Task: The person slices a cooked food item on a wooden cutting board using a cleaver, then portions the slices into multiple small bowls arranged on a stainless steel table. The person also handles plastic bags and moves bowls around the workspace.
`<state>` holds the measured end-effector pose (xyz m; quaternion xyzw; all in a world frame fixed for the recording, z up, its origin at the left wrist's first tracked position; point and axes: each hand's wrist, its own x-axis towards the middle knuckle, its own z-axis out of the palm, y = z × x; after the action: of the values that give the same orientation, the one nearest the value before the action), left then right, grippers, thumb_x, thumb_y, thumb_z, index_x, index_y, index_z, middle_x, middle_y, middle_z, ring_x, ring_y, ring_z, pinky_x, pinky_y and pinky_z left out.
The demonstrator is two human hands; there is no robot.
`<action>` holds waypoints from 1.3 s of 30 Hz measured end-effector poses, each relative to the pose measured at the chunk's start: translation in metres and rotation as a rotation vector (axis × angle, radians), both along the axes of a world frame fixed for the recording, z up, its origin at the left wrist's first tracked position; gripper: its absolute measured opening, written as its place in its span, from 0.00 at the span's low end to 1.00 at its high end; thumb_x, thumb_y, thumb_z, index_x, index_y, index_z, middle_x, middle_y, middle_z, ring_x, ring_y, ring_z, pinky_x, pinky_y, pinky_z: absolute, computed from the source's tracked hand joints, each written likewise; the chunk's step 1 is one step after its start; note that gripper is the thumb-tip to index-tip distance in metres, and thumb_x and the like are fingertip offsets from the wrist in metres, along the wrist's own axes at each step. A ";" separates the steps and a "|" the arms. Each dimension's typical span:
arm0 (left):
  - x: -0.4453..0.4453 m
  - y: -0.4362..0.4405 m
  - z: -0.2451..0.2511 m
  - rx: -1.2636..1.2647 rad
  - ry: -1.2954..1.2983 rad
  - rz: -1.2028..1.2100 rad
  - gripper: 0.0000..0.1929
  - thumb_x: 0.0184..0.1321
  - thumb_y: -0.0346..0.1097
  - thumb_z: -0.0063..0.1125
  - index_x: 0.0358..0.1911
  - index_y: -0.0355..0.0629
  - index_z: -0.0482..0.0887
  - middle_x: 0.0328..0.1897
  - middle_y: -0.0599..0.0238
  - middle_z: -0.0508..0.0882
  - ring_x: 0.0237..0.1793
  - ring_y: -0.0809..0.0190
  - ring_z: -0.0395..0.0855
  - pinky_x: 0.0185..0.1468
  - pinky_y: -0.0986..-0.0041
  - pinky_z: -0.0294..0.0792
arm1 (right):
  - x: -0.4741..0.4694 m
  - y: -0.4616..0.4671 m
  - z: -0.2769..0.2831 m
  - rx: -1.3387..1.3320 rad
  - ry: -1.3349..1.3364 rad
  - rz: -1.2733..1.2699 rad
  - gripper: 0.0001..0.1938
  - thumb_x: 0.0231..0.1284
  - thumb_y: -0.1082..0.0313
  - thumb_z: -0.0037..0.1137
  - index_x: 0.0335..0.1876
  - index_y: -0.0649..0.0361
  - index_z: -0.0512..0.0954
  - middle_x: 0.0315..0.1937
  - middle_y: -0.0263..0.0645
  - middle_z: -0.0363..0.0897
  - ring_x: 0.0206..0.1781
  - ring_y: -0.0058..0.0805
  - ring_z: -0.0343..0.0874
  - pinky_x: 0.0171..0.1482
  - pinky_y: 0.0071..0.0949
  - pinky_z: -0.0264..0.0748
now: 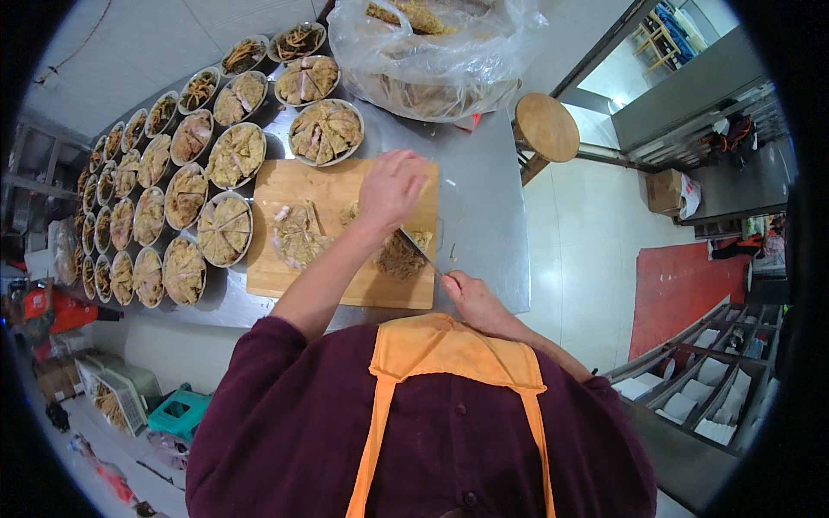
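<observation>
My right hand point(476, 299) grips the handle of a knife point(421, 249) at the lower right of a wooden cutting board point(343, 291). The blade lies over a browned, fried-looking piece of food point(400, 258). Above the blade, my left hand point(390, 188) reaches over the board's right half with its fingers extended; whether its palm touches anything is hidden. A cut, pale golden round of food point(298, 233) lies on the board's left half, partly behind my left forearm. Just above the board stands a bowl point(326, 133) filled with cut wedges.
Rows of filled bowls point(225, 228) cover the left of the metal table point(486, 213). At its far side lies a large clear plastic bag point(434, 71) holding more fried food. A round wooden stool point(547, 127) stands beyond the right edge.
</observation>
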<state>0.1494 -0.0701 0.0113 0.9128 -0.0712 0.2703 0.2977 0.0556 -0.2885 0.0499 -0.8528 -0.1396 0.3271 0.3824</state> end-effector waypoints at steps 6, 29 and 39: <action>-0.087 0.049 -0.034 -0.325 0.147 0.327 0.10 0.58 0.33 0.55 0.44 0.44 0.79 0.48 0.56 0.78 0.54 0.52 0.72 0.57 0.63 0.64 | -0.002 -0.009 -0.020 0.134 0.195 -0.129 0.19 0.70 0.52 0.39 0.42 0.65 0.72 0.20 0.42 0.72 0.25 0.34 0.74 0.29 0.33 0.69; -0.015 -0.015 -0.005 -0.097 0.408 -0.214 0.17 0.42 0.33 0.64 0.40 0.45 0.81 0.42 0.57 0.78 0.49 0.47 0.72 0.54 0.64 0.68 | -0.030 -0.095 -0.018 0.365 0.289 -0.777 0.19 0.70 0.52 0.38 0.43 0.64 0.71 0.15 0.31 0.65 0.13 0.17 0.62 0.15 0.21 0.61; 0.103 -0.015 0.162 0.144 -0.402 -0.025 0.19 0.48 0.32 0.63 0.46 0.44 0.78 0.47 0.52 0.77 0.48 0.45 0.75 0.52 0.58 0.69 | -0.019 -0.086 -0.017 0.409 0.206 -0.672 0.18 0.71 0.54 0.38 0.39 0.63 0.72 0.16 0.31 0.66 0.14 0.16 0.63 0.16 0.20 0.61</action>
<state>0.2527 -0.0853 0.1729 0.8585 -0.1595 0.4375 0.2147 0.0371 -0.3742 0.0332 -0.7201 0.1240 0.2331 0.6417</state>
